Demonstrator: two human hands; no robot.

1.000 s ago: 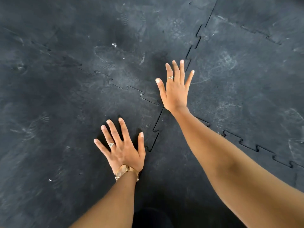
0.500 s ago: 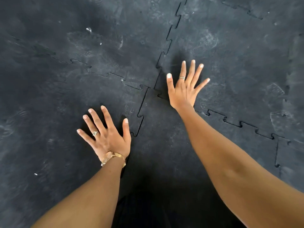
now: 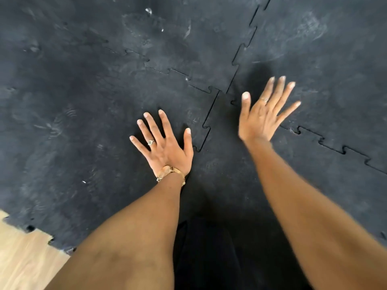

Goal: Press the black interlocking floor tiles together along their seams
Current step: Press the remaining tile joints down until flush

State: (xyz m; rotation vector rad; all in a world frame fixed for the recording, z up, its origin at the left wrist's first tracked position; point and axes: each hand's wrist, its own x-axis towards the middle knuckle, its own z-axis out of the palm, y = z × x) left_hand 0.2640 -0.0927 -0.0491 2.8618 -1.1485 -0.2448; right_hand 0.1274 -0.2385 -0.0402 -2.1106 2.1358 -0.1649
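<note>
Black interlocking floor tiles cover most of the view, dusty and scuffed. A toothed seam runs from the top right down to the middle, and a second seam crosses it from left to right. My left hand lies flat, fingers spread, on the tile just left of the seam, with a ring and a gold watch at the wrist. My right hand is blurred, fingers spread, over the tile to the right of the seam crossing. Whether it touches the tile I cannot tell. Neither hand holds anything.
Bare light wooden floor shows at the bottom left, past the toothed outer edge of the tiles. Dark clothing shows between my forearms at the bottom.
The view has shifted so the seams sit further right and the wooden floor appears. My right hand has moved a little toward me and is now blurred. My left hand stays flat.
</note>
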